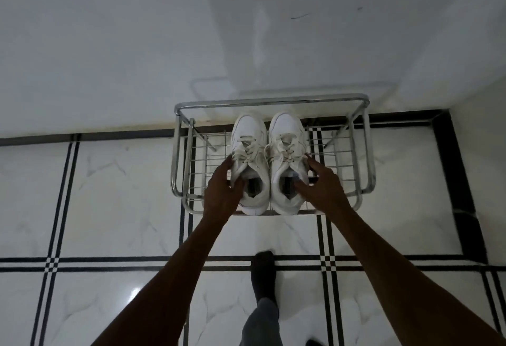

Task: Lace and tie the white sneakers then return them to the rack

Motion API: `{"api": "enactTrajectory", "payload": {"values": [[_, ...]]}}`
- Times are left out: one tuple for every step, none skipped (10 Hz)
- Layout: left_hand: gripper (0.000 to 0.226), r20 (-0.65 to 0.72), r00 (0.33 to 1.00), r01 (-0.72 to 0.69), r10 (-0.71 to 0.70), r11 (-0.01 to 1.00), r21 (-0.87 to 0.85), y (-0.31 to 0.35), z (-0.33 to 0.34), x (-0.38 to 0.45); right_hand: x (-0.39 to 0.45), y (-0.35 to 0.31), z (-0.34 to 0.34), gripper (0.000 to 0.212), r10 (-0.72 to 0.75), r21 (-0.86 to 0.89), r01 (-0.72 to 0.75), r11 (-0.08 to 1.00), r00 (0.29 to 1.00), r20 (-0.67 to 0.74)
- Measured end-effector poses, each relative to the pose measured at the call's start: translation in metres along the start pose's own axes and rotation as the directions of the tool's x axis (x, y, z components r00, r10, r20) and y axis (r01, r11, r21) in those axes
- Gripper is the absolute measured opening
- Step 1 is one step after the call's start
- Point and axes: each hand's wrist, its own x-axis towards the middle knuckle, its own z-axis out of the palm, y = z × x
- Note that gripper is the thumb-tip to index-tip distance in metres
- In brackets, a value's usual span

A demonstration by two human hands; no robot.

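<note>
A white marbled floor [115, 181] with black lines is running up to a pale wall [109, 44], and a chrome wire rack [271, 98] is standing against that wall. The two sneakers [286, 126] are sitting side by side on its top shelf, touching, toes to the wall and heels at the front rail, laces threaded and lying loosely over the tongues; whether they are knotted is too small to tell. The left hand [219, 192] is curling around the left shoe's collar, thumb hooking into the opening. The right hand [323, 184] is doing likewise on the right shoe, fingers spreading along its outer side. These are probably light, with a padded upper that gives and a firmer heel, so the collar and heel look like the surest hold. A socked foot [263, 269] is stepping forward below.
</note>
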Motion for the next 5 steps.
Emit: {"api": "enactTrajectory", "payload": {"values": [[0.068,0.008,1.000,0.020,-0.020,1.000,0.024,-0.009,0.007,0.017,0.021,0.009,0.008,0.072,-0.015,-0.054,0.016,0.998,1.000,0.011],[0.067,0.039,0.998,0.053,-0.054,0.999,0.010,-0.023,0.014,0.023,0.028,0.022,0.015,0.073,0.021,-0.073,-0.017,0.997,0.998,0.052],[0.070,0.033,0.998,0.050,-0.050,0.998,-0.028,-0.028,0.020,0.025,0.030,0.032,0.015,0.073,0.048,-0.015,-0.046,0.999,0.996,0.078],[0.073,0.035,0.998,0.051,-0.050,0.999,-0.020,-0.033,0.022,0.028,0.026,0.025,0.014,0.072,0.056,-0.014,-0.055,0.998,0.995,0.088],[0.078,0.050,0.997,0.060,-0.062,0.998,0.028,-0.035,0.022,0.028,0.024,0.013,0.013,0.078,0.126,-0.082,-0.116,0.990,0.984,0.127]]}}
